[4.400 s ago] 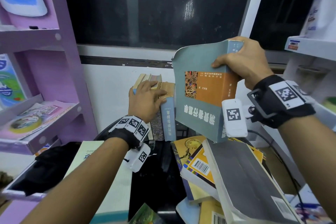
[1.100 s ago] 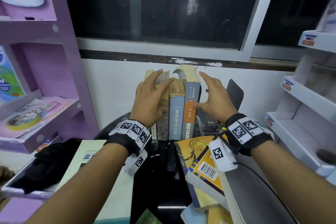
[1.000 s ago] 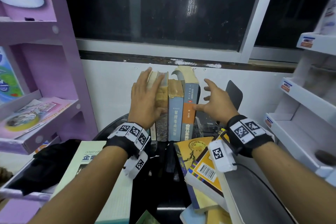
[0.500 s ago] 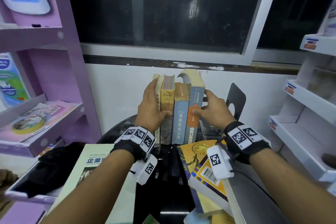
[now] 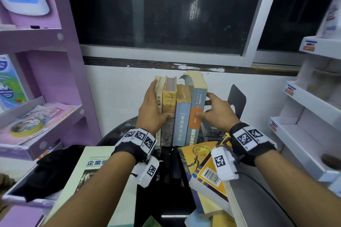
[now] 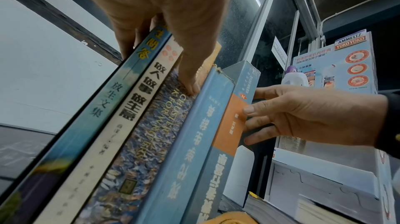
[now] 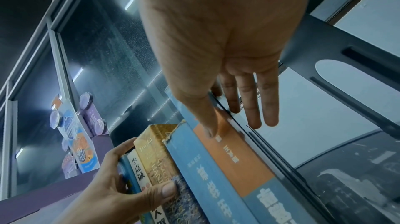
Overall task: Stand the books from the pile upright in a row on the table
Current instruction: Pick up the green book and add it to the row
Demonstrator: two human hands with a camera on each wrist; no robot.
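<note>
Several books stand upright in a row (image 5: 181, 121) at the back of the black table (image 5: 171, 190), spines toward me. My left hand (image 5: 153, 110) lies flat against the row's left side, thumb on the gold book's spine (image 5: 168, 105). My right hand (image 5: 215, 114) presses the right cover of the grey-blue book with the orange band (image 5: 196, 116), thumb on that band. In the right wrist view the right hand's fingers (image 7: 253, 104) lie straight on the cover. The left wrist view shows the right hand (image 6: 303, 113) at the row's end. The pile (image 5: 204, 171) lies flat at the front right.
A black metal bookend (image 5: 237, 99) stands just right of the row. A pale green book (image 5: 96, 177) and a black cloth (image 5: 53, 169) lie at the front left. Purple shelving (image 5: 55, 79) flanks the left and white shelves (image 5: 304, 116) the right. A white wall is close behind.
The grey-blue book, held in the air by my right hand 4.4 s ago, now stands at the row's right end. Both hands have slid lower along the row's sides, squeezing it together.
</note>
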